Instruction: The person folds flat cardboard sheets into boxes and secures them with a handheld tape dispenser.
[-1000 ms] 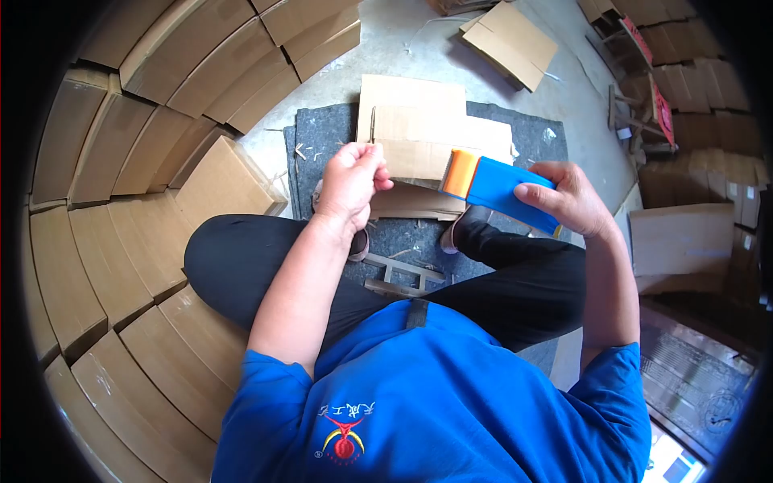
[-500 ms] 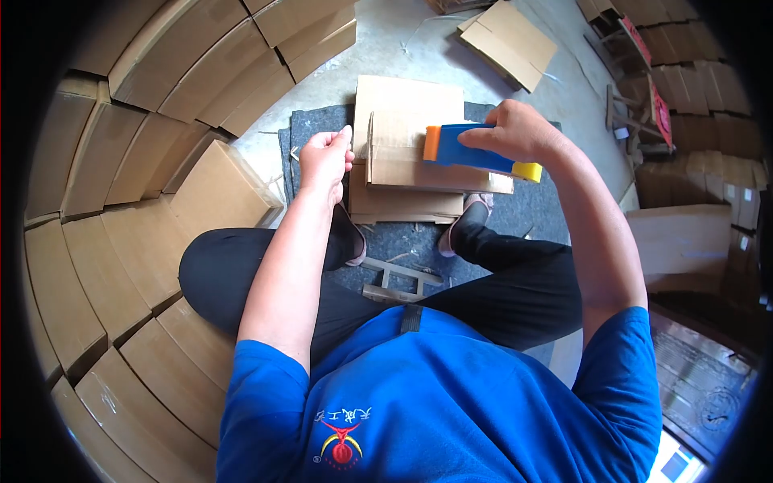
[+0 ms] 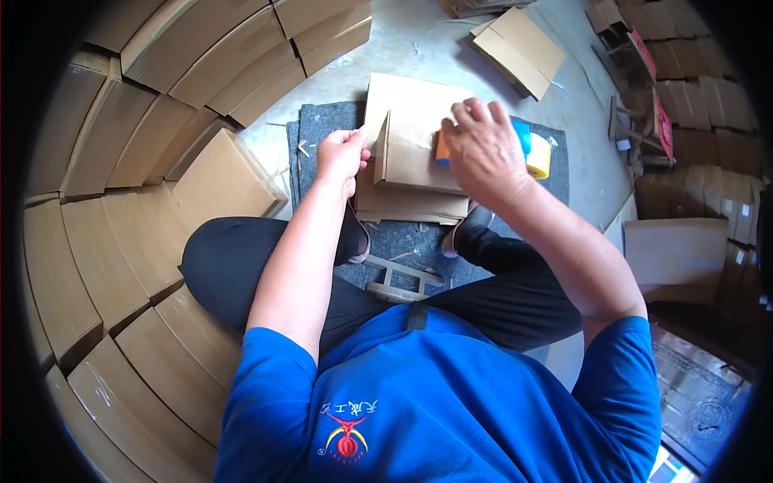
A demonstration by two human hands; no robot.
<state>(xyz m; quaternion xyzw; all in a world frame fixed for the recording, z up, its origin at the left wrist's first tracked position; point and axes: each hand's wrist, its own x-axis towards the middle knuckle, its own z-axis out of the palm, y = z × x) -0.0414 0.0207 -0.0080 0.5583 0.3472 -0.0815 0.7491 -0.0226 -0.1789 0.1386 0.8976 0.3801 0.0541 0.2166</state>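
Note:
My left hand [image 3: 342, 158] is closed at the left edge of the upper cardboard box [image 3: 411, 165]; whatever its fingers pinch is too small to make out. A narrow flap stands up along that box's left side. Over the right part of the box is my right hand [image 3: 487, 153], fingers bent around a blue tape dispenser [image 3: 522, 135] and covering most of it. The dispenser's orange end shows left of the hand and a yellow tape roll [image 3: 538, 155] to the right. Another cardboard box [image 3: 407, 206] lies underneath.
Stacked cartons [image 3: 141, 258] line the left side. A grey mat [image 3: 318, 121] lies under the boxes, with a metal frame [image 3: 403, 278] near my feet. Flat cardboard [image 3: 522, 52] rests on the floor beyond, and more cartons [image 3: 680, 121] stand at the right.
My right hand has turned over the dispenser and hides more of it. The upper box's left flap now stands up. The view has shifted slightly, while my left hand remains beside the box.

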